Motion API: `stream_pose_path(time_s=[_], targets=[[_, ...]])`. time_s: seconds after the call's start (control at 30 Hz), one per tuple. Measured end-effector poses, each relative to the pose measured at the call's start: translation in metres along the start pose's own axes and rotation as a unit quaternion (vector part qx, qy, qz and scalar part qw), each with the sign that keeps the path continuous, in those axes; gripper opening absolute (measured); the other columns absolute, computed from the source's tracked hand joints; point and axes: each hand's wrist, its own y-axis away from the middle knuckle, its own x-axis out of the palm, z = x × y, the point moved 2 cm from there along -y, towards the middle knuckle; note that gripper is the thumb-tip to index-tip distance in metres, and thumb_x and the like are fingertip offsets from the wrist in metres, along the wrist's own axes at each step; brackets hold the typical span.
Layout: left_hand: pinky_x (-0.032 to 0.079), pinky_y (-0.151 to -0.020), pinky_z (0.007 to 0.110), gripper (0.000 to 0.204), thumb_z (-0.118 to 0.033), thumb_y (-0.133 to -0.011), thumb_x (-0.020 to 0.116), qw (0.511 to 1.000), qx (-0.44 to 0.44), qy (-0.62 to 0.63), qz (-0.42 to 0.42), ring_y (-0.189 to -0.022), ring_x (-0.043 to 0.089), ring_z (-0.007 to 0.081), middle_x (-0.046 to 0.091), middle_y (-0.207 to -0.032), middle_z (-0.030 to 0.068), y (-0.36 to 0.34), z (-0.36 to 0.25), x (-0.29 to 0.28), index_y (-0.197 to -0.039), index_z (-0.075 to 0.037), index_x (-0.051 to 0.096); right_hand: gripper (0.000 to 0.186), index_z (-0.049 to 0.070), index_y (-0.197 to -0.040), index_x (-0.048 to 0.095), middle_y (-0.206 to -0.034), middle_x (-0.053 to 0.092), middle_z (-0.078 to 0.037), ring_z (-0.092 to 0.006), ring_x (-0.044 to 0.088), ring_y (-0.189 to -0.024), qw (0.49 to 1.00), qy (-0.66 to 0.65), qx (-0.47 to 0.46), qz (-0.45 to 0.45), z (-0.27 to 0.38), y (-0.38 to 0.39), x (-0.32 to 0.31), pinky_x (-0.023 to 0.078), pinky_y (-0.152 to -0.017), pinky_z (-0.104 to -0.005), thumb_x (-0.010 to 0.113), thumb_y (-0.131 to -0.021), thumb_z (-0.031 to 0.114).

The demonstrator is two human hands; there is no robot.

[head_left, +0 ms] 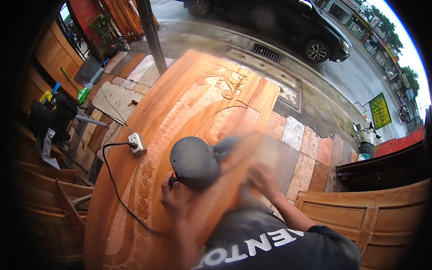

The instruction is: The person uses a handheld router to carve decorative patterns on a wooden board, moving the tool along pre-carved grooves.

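Carved brown wooden panel point(158, 155); inside its left edge, left hand point(174, 199) has its grip round a dark-grey round power tool point(191, 159), likely steadying it; right hand point(264, 180) blurs, can't tell its grip.

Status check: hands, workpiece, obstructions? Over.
Left hand holding black round tool; right hand blurred, grip unclear. Carved wooden panel beneath tool. Possible snags: white socket block, black cord on panel's left side.

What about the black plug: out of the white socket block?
No, the black plug is seated in the white socket block on the carved wooden panel.
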Motion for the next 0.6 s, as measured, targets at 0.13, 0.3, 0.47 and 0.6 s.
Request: stream_pose_path(time_s=[0.13,0.3,0.47,0.6], targets=[[0.049,-0.102,0.037,0.045,-0.036,-0.112,0.054,0.999,-0.028,0.02,0.01,-0.117,0.064,0.0227,0.066,-0.132,0.0136,0.003,-0.007,0.005,-0.143,-0.004,0.056,0.045,0.012,-0.128,0.069,-0.127,0.068,-0.011,-0.0337,0.064,-0.115,0.999,-0.034,-0.012,0.002,-0.017,-0.002,-0.006,0.051,-0.101,-0.0449,0.082,-0.087,0.025],[0.047,-0.106,0.036,0.051,-0.038,-0.113,0.051,0.998,-0.018,0.0,-0.066,-0.122,0.062,0.0238,0.062,-0.139,0.0151,0.007,0.016,0.009,-0.151,-0.004,0.05,0.042,0.011,-0.128,0.07,-0.125,0.069,-0.012,-0.0282,0.069,-0.107,0.987,-0.163,-0.003,-0.006,-0.032,-0.001,-0.019,0.057,-0.091,-0.0395,0.083,-0.089,0.019],[0.047,-0.107,0.039,0.056,-0.039,-0.113,0.048,0.991,-0.045,-0.023,-0.127,-0.13,0.061,0.0286,0.059,-0.146,0.0188,0.012,0.012,0.026,-0.157,-0.006,0.045,0.042,0.01,-0.13,0.069,-0.124,0.069,-0.012,-0.0213,0.069,-0.101,0.977,-0.206,0.009,-0.042,-0.072,0.018,-0.051,0.058,-0.085,-0.0354,0.083,-0.09,0.013],[0.047,-0.109,0.045,0.058,-0.041,-0.113,0.046,0.963,-0.016,-0.194,-0.188,-0.13,0.061,0.0393,0.061,-0.144,0.0244,0.026,-0.013,0.046,-0.16,-0.007,0.041,0.043,0.009,-0.13,0.069,-0.121,0.07,-0.012,-0.0197,0.07,-0.094,0.977,-0.208,0.031,-0.038,-0.117,0.035,-0.066,0.057,-0.081,-0.0338,0.082,-0.09,0.012]])
